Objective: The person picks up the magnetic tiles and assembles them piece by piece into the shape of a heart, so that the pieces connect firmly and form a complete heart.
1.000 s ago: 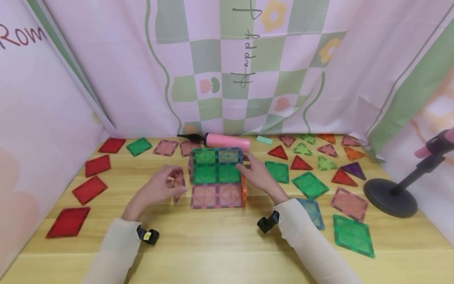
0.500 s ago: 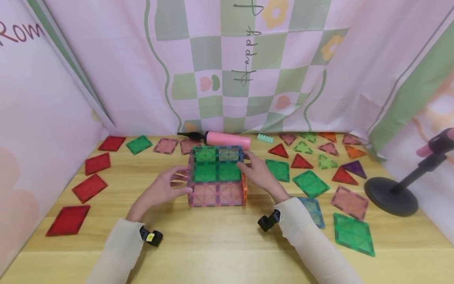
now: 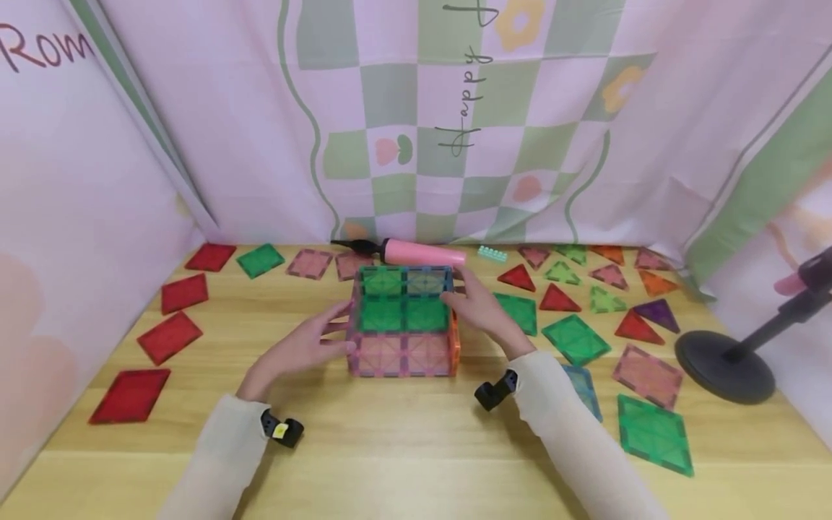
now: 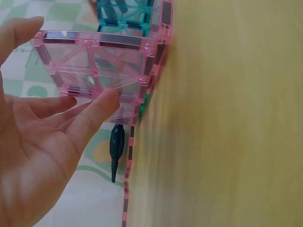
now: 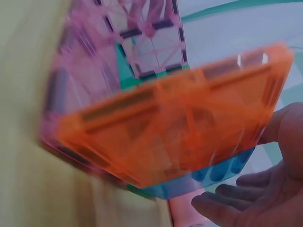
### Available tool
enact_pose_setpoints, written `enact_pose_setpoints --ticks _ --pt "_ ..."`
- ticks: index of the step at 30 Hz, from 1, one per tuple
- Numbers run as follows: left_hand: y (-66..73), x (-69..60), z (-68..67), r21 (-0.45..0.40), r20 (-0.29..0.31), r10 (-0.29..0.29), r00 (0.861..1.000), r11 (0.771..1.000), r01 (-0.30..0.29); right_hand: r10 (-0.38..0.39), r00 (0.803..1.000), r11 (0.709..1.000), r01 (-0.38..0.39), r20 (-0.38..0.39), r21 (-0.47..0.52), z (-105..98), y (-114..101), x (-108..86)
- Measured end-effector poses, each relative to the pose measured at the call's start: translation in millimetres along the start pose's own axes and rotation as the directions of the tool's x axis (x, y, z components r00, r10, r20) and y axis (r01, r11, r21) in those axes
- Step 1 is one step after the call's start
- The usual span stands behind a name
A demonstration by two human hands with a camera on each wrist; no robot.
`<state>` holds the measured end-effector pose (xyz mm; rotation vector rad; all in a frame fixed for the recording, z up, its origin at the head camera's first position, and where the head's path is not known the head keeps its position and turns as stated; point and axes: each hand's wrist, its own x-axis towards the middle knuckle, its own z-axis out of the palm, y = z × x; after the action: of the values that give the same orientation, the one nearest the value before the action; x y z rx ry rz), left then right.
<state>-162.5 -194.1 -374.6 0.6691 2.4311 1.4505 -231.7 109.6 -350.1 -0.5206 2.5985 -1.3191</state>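
A box of see-through magnetic tiles stands mid-table in the head view. Its floor is pink tiles (image 3: 403,355), with green tiles (image 3: 383,314) and a blue tile (image 5: 208,175) further back. An orange tile (image 5: 189,127) stands upright as the right wall, and a pink tile (image 4: 118,59) forms the left wall. My left hand (image 3: 295,354) touches that pink tile from outside, fingers extended and spread. At the back right corner is my right hand (image 3: 484,310), its thumb by the box's edge. In the right wrist view its fingers (image 5: 222,208) are loosely extended beside the blue tile.
Red tiles (image 3: 170,337) lie in a column at left. Triangular tiles (image 3: 562,273), larger squares (image 3: 653,433) and a black stand base (image 3: 724,366) occupy the right. Behind the box lies a pink pump (image 3: 424,253) near a teal toy brick (image 3: 492,253) and the curtain (image 3: 390,94).
My left hand has carried the pink tile rightward against the box's left side, and its pinch has loosened into spread fingers. The right hand stays at the back right corner.
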Motion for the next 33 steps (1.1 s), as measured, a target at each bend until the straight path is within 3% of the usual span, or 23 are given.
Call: enact_pose_setpoints --ticks 6,15,22,27,33 --pt "1.0 1.6 1.2 0.001 0.021 0.018 1.0 1.0 -0.018 -0.003 1.0 1.0 0.003 0.02 0.015 -4 5 9.0" --pt "-1.5 3.3 -1.6 0.027 -0.043 0.014 0.999 1.0 -0.013 0.003 1.0 0.998 -0.002 -0.021 0.064 -4 12 -2.8" --pt "-5.5 2.2 -0.6 0.011 -0.045 0.012 0.999 1.0 -0.012 0.001 0.999 0.998 0.002 -0.035 0.066 -3 15 -12.2" --pt "-10.0 3.4 -1.6 0.062 -0.133 0.022 0.991 0.998 -0.014 -0.029 0.997 1.0 0.029 -0.078 -0.002 -3 15 -20.3" --pt "-14.3 13.3 -7.9 0.177 -0.286 0.033 0.958 0.984 0.02 -0.061 0.992 0.997 0.055 -0.114 -0.06 -6 13 -38.5"
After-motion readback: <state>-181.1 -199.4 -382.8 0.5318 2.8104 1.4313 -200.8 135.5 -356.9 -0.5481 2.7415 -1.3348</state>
